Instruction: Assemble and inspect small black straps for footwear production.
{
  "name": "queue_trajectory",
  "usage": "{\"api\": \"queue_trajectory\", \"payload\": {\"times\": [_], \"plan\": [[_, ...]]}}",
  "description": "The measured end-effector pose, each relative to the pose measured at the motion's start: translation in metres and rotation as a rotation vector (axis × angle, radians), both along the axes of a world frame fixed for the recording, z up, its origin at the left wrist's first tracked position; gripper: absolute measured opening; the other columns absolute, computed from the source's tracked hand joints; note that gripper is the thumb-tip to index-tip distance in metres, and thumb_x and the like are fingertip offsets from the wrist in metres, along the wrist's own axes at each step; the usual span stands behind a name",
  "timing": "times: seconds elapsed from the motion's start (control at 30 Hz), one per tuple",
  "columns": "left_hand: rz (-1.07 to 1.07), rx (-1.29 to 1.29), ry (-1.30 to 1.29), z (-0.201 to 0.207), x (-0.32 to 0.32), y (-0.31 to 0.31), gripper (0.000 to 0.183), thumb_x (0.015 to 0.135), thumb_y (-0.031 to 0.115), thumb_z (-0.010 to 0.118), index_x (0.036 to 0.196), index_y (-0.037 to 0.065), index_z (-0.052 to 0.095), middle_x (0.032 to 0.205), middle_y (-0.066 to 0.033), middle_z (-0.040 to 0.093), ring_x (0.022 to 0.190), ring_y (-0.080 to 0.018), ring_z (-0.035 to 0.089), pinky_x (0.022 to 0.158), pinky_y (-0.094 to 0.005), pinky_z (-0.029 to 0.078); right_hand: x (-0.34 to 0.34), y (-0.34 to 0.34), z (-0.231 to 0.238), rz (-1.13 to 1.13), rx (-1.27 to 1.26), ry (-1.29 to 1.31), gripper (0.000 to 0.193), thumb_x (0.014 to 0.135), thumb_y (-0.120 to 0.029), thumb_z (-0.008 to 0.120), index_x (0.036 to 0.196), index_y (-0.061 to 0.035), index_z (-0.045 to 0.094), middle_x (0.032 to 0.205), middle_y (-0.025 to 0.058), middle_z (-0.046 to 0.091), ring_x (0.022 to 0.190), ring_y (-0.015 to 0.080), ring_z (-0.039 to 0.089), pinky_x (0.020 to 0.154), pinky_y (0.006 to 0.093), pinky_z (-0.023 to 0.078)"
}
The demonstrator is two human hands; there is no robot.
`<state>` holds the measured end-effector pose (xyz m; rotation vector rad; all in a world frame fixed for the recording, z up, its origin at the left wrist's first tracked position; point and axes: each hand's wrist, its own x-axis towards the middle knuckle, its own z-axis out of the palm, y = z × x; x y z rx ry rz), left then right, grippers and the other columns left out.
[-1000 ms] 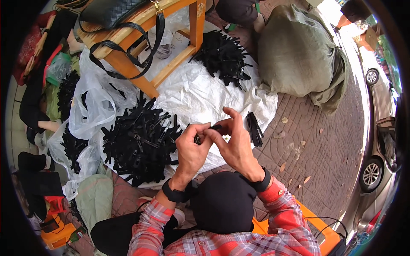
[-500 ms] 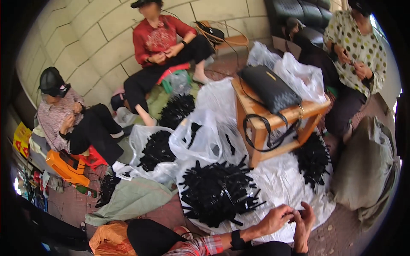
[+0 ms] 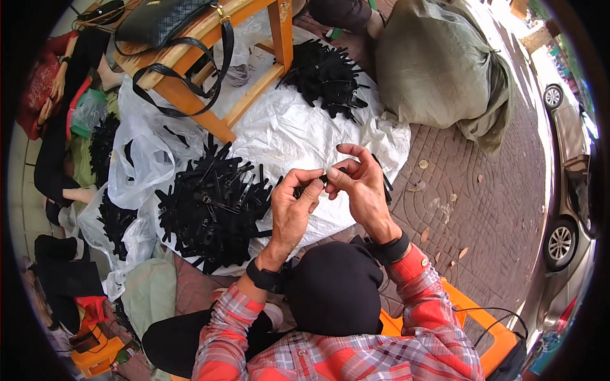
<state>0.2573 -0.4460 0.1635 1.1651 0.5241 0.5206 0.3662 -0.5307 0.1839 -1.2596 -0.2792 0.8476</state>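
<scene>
above the white sheet (image 3: 286, 149), both hands (image 3: 292, 216), loosely curled, pinch a small black piece (image 3: 324, 179)

Stool (image 3: 281, 38): smooth wood | sheet (image 3: 289, 136): crinkled plastic | sack (image 3: 435, 70): matt cloth | held strip (image 3: 325, 180): possibly fabric

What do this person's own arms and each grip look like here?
Both arms wear long plaid shirt sleeves in red, grey and white: the left sleeve and the right sleeve. A small button shows near the right one's end. A black band circles each wrist: left band, right band. The left grip and right grip are ungloved.
</scene>
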Motion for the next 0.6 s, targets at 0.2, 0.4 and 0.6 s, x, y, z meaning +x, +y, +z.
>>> {"api": "queue_trajectory", "payload": {"times": [0.2, 0.4, 0.6], "plan": [[0.003, -0.014, 0.044, 0.006, -0.003, -0.007, 0.017, 0.088, 0.009, 0.056, 0.101, -0.001, 0.06, 0.065, 0.0021, 0.053, 0.052, -0.0011, 0.037, 0.045, -0.0177, 0.03, -0.003, -0.007, -0.008, 0.015, 0.059, 0.013, 0.045, 0.081, 0.001, 0.062, 0.118, 0.006, 0.038, 0.077, 0.0095, 0.059, 0.06, 0.0136, 0.058, 0.051, 0.0244, 0.049], [-0.007, 0.133, 0.174, 0.005, -0.003, -0.002, 0.018, 0.085, 0.006, 0.056, 0.1, -0.002, 0.063, 0.059, 0.0033, 0.052, 0.05, -0.0008, 0.038, 0.044, -0.0181, 0.03, 0.001, -0.007, -0.015, 0.018, 0.084, 0.165, 0.046, 0.08, 0.002, 0.062, 0.119, 0.0076, 0.036, 0.076, 0.0109, 0.059, 0.059, 0.0155, 0.059, 0.051, 0.0254, 0.049], [-0.004, 0.181, 0.186, 0.004, -0.002, 0.001, 0.015, 0.084, 0.005, 0.057, 0.094, -0.004, 0.064, 0.056, 0.0038, 0.048, 0.047, -0.0012, 0.037, 0.043, -0.0179, 0.029, 0.003, -0.007, -0.015, 0.034, 0.097, 0.213, 0.047, 0.08, 0.001, 0.062, 0.118, 0.0086, 0.035, 0.077, 0.0123, 0.06, 0.06, 0.0166, 0.06, 0.052, 0.0262, 0.05]]}}
